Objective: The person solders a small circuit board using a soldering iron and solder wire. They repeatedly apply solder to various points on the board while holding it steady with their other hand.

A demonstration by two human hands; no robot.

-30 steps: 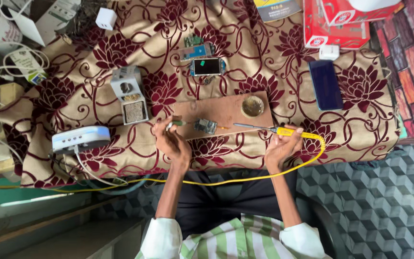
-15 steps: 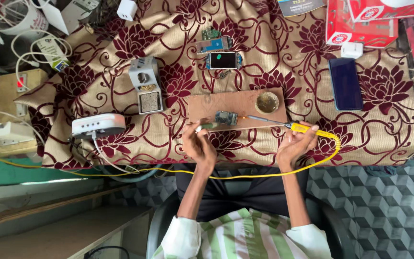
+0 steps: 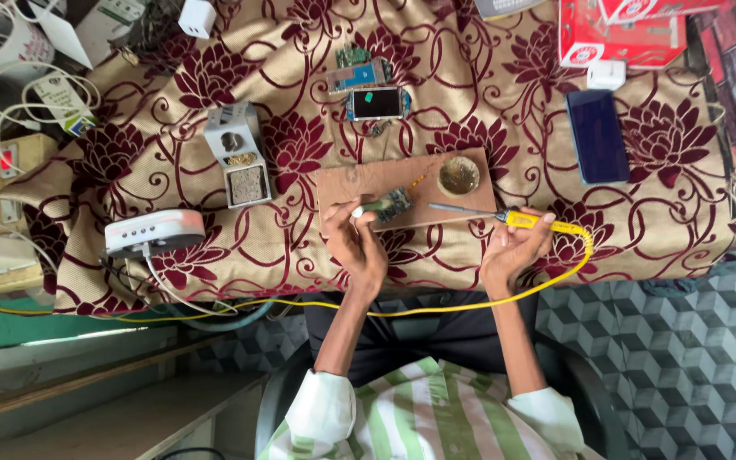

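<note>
Yellow-handled soldering iron (image 3: pixel 504 217) beside circuit board (image 3: pixel 393 204)

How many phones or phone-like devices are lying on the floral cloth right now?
2. A dark blue phone lies flat at the right, below the red boxes. A smaller opened phone sits near the top centre, above the wooden board. Others may be hidden off-frame.

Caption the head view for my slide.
Left hand steadies a small circuit board on a wooden board; right hand holds a yellow soldering iron.
</note>
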